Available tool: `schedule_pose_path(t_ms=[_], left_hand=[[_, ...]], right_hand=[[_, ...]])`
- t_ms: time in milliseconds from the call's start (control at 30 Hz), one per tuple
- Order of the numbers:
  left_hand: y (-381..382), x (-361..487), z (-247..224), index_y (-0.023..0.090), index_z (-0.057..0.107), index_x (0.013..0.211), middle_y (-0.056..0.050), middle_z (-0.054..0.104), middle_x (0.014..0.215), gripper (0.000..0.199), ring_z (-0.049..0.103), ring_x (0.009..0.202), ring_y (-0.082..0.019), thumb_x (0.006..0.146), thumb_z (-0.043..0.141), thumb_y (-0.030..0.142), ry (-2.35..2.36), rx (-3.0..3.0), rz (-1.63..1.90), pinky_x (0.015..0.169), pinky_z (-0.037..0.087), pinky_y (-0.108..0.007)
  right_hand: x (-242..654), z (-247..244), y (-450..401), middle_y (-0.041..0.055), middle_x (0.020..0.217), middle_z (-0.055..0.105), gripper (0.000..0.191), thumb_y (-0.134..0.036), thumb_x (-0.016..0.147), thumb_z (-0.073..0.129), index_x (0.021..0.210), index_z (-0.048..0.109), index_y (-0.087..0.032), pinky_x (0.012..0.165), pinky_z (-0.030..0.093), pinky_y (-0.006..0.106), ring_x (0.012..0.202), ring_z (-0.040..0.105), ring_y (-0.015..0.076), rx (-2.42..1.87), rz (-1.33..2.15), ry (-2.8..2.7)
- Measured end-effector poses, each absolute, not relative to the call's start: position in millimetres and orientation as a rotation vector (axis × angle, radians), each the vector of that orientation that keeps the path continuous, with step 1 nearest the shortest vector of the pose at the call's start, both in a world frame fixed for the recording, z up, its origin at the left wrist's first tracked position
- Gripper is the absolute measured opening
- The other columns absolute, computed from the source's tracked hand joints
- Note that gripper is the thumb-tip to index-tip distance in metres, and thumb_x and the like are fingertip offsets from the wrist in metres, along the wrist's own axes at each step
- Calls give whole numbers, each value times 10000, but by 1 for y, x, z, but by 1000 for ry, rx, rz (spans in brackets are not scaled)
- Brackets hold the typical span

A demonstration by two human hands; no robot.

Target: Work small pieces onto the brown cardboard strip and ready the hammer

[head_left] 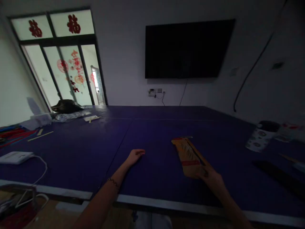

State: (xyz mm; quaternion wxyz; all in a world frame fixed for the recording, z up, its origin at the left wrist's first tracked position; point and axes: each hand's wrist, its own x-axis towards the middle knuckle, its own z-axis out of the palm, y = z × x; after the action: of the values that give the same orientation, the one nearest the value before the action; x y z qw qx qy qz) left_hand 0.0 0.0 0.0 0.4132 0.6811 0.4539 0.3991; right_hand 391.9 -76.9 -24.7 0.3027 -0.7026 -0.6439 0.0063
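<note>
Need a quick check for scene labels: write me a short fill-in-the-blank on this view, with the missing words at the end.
The cardboard is held in the ____ hand. The bracelet is on the ____ wrist. The TV hangs on the ____. The bands across the cardboard are ____.

Missing words: right; left; wall; red.

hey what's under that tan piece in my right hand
Purple table shows around the tan piece in your right hand; whatever lies directly beneath it is covered, so I can't tell.
</note>
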Motion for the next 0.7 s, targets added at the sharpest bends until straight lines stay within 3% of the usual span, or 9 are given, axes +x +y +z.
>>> schedule_pose_path(t_ms=[133, 300, 467, 600, 700], left_hand=[[0, 2, -3, 126, 640, 918, -78, 673, 940, 280, 612, 894, -189, 687, 485, 159, 1136, 1699, 1026, 870, 432, -337], [1, 1, -6, 121, 633, 915, -81, 671, 942, 325, 622, 866, -185, 650, 447, 100, 1144, 1671, 1125, 839, 459, -343], [-7, -6, -4, 129, 570, 1045, -90, 600, 1099, 397, 537, 1038, -186, 683, 410, 97, 1227, 1628, 1317, 958, 366, -364], [-20, -7, 5, 144, 536, 1094, -99, 563, 1150, 382, 515, 1066, -201, 715, 503, 176, 1163, 1650, 1394, 967, 359, -370], [-23, -9, 12, 155, 503, 1136, -113, 539, 1177, 524, 493, 1092, -220, 638, 649, 224, 1085, 1675, 1271, 980, 339, -388]], right_hand=[[388, -25, -83, 84, 926, 668, 297, -368, 571, 571, 807, 655, -208, 708, 497, 362, 816, 620, 262, -1809, 90, -1794], [371, -19, -74, 91, 1098, 603, 421, -264, 589, 556, 1000, 616, -195, 842, 455, 360, 985, 565, 247, -1660, 374, -1947], [346, 5, -34, 91, 1221, 513, 528, -221, 574, 576, 1101, 565, -186, 962, 346, 391, 1132, 452, 243, -1469, 670, -2155], [319, 19, 6, 94, 1234, 501, 541, -148, 578, 540, 1118, 552, -166, 1001, 287, 397, 1159, 423, 227, -1248, 830, -2283], [300, 18, 25, 85, 1217, 519, 521, -102, 571, 509, 1082, 579, -175, 990, 301, 402, 1139, 443, 222, -1160, 842, -2329]])
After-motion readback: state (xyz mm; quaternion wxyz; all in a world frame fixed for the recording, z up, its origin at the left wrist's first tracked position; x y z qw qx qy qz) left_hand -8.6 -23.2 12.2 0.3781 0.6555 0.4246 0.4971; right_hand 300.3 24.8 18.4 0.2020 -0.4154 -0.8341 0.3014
